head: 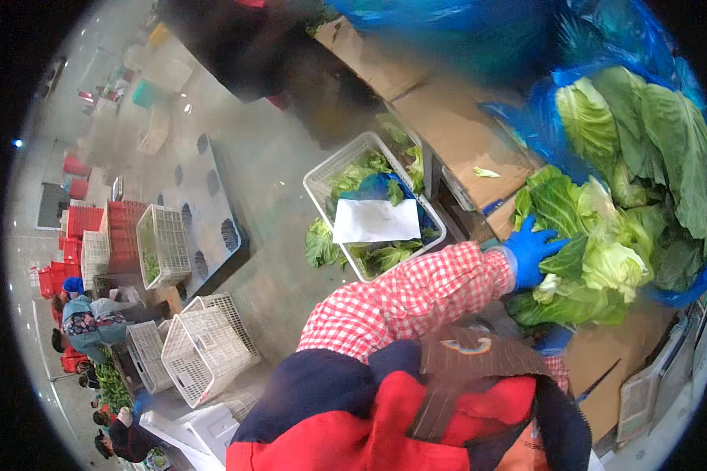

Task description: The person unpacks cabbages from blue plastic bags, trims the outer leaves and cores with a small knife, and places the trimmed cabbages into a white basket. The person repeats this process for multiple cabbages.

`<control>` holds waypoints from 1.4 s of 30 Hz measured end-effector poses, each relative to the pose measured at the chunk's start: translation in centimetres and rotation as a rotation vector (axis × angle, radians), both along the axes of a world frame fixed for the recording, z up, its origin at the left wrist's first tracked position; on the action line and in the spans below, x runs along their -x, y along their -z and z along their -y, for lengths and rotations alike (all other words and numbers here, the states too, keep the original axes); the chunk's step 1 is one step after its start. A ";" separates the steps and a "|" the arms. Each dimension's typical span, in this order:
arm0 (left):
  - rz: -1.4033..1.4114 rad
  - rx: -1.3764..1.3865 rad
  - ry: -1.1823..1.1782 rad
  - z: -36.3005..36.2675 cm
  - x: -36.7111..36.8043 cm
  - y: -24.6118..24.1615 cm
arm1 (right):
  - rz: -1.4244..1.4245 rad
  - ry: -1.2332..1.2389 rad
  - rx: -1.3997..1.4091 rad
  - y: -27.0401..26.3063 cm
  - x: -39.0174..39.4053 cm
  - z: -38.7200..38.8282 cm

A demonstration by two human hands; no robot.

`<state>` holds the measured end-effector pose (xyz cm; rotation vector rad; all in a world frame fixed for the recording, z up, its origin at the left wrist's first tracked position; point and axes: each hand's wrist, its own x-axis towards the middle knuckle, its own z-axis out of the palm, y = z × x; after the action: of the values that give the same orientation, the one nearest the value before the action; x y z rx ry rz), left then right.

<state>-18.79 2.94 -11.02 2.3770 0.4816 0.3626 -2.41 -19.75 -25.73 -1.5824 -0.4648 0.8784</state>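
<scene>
My left hand (530, 253), in a blue glove below a red-and-white checked sleeve, rests with fingers spread on a cabbage-like leafy head (607, 253). Its pale inner leaves face up and its green outer leaves are splayed. My right hand (555, 340), also gloved in blue, shows only in part beneath the near leaves; its fingers are hidden. Flattened cardboard (601, 359) lies under the greens. Just beyond, more large green heads (654, 135) are heaped in a blue plastic bag (542, 126).
Left of the cardboard, a white plastic crate (315, 182) holds leaves, blue plastic and a white sheet (377, 221). A loose leaf (321, 242) lies beside it. Further left are stacked white crates (212, 347), a low platform (203, 200), red crates (129, 235) and a bending person (97, 321).
</scene>
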 end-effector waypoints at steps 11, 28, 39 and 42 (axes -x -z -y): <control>0.824 1.985 -0.741 -0.2 17.7 7.4 | 0.017 -0.339 -0.036 -8.2 19.4 -15.0; 0.064 1.543 -1.085 -4.1 35.9 22.3 | 0.848 -1.176 0.412 -15.5 22.6 -24.9; 0.440 0.885 -0.541 -8.2 18.9 6.8 | 1.560 -0.529 -0.160 -48.5 10.8 -20.0; 0.383 0.840 -0.508 -11.0 13.4 1.9 | 1.724 -0.503 -0.208 -53.0 8.5 -19.2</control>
<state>-32.16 13.99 -12.87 1.3204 0.8496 0.6680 -10.86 -0.53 27.22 -1.7004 -2.1061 -0.4608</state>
